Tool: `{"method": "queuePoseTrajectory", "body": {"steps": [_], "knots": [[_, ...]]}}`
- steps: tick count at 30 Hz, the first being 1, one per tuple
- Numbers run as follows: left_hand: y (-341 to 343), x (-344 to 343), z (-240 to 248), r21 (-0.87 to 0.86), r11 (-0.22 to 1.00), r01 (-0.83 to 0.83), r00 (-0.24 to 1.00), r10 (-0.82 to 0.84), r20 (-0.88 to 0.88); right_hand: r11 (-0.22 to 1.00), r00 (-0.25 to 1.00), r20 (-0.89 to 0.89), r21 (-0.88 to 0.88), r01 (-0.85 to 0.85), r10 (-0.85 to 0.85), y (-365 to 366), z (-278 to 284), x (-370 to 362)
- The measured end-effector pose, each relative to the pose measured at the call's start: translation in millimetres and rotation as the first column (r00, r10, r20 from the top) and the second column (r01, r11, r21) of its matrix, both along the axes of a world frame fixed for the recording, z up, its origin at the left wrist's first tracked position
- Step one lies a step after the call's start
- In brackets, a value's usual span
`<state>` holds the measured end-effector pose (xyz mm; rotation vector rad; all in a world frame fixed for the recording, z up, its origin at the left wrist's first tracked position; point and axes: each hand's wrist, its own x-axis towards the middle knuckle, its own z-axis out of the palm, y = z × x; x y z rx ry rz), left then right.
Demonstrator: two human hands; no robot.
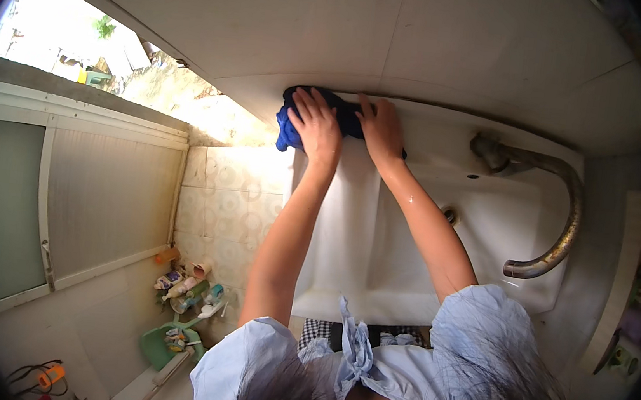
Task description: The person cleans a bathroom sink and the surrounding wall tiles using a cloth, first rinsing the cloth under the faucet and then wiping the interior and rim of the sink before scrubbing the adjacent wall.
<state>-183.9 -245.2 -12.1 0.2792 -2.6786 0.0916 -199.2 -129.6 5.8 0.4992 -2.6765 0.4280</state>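
Observation:
A bundled dark blue cloth lies at the far left corner of a white sink, up against the wall. My left hand rests on top of it, palm down, with its fingers stretched out and slightly apart. Just to the right, my right hand also presses on the cloth, its fingers reaching toward the wall. Part of the cloth is hidden under both hands, and a bit of it shows beside my right wrist. Beneath my hands, the sink has a raised, sloping left section.
A worn, curved metal faucet arches over the basin on the right, near the drain. Bottles and a green basin stand low on the left. A sliding panel and an opening to outdoors lie farther left.

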Motion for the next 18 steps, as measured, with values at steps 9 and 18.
{"method": "queuePoseTrajectory", "body": {"steps": [9, 18], "knots": [[91.5, 18.0, -3.0, 0.514, 0.723, 0.461, 0.860, -0.507, -0.058, 0.946, 0.947, 0.034, -0.048, 0.320, -0.319, 73.2, -5.5, 35.6], [52.5, 72.9, -10.4, 0.328, 0.859, 0.393, 0.890, -0.445, 0.101, 0.951, 0.953, 0.213, -0.179, 0.253, -0.214, 34.2, -23.1, 84.3]]}}
